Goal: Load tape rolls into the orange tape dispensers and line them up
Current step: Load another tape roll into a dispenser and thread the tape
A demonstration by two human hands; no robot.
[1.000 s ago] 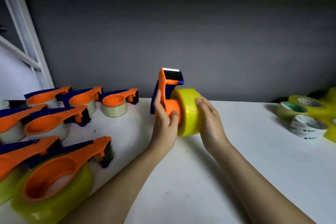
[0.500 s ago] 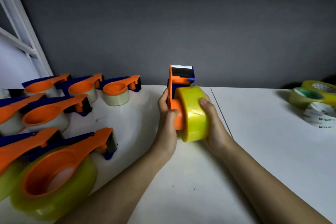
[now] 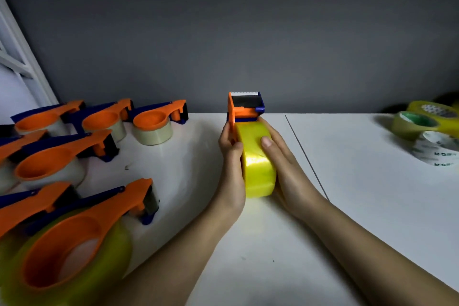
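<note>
The white table (image 3: 347, 194) fills the lower part of the view, meeting a dark grey wall at 12 o'clock.

At 9 o'clock from the centre, loaded dispensers (image 3: 74, 208) lie flat in rows: orange bodies with dark blue handles, some on pale tape and the nearest ones, at 7 o'clock, on yellow-green tape.

At the centre, both hands hold one orange dispenser (image 3: 244, 108) carrying a yellow tape roll (image 3: 257, 169). The roll stands on edge, its glossy yellow band facing up and toward the camera; whether its lower edge touches the table cannot be told. The dispenser's toothed blade and blue clip rise at 12 o'clock above the roll, pointing at the wall.

The left hand (image 3: 232, 176) sits at 9 o'clock of the roll, fingers curled round the orange side plate, thumb lying along the plate's near edge. The right hand (image 3: 285, 169) sits at 3 o'clock, cupped against the roll's right face, its thumb pressed on top of the yellow band and its fingers wrapped behind, mostly hidden. The roll lies between the two palms, touching both.

At 3 o'clock, well apart from the hands, loose tape rolls (image 3: 427, 136) are piled: yellow, green-cored, and a white printed one, all blurred.
</note>
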